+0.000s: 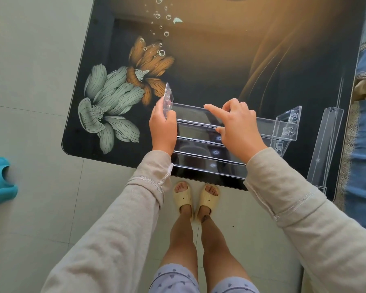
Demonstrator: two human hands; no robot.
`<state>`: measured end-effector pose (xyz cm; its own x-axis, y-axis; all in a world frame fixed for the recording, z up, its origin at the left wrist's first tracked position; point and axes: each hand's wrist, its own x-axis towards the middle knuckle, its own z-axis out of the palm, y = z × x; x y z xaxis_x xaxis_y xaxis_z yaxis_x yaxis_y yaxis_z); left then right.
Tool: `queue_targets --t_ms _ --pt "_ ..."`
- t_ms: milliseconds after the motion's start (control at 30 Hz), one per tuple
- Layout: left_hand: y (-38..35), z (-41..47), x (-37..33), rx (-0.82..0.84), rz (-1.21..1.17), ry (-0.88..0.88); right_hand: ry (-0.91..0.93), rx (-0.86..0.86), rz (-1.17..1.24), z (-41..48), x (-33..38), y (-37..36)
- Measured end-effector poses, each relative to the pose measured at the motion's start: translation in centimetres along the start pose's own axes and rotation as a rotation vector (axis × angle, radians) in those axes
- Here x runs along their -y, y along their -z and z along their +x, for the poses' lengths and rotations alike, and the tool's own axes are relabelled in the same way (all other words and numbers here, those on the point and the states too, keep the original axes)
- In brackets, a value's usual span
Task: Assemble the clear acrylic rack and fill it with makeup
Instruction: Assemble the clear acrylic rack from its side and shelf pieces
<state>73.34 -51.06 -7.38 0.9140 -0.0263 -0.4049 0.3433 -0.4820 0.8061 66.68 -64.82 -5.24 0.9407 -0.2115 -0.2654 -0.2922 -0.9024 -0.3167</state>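
Head: left hand [163, 127] grips clear stepped rack [262, 126]

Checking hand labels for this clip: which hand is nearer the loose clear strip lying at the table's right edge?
Right. The right hand pinches a rack shelf, left of the loose strip and apart from it; the left hand grips the rack's far left side panel.

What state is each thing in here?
rack: part-built, empty, at the table's near edge
left side panel: upright, gripped by left hand
top shelf: pinched between right hand's index finger and thumb
right side panel: upright, joined to shelves
spare clear piece: loose, lying right of rack
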Motion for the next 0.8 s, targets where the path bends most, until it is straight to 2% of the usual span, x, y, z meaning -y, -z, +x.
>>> queue_targets --t_ms 700,800 --pt "-0.6 0.1 0.6 -0.025 0.101 0.004 0.004 -0.023 -0.024 -0.1 -0.3 -1.0" --pt "-0.5 -0.6 0.8 -0.106 0.234 -0.091 -0.011 -0.069 0.048 -1.5 -0.2 -0.7"
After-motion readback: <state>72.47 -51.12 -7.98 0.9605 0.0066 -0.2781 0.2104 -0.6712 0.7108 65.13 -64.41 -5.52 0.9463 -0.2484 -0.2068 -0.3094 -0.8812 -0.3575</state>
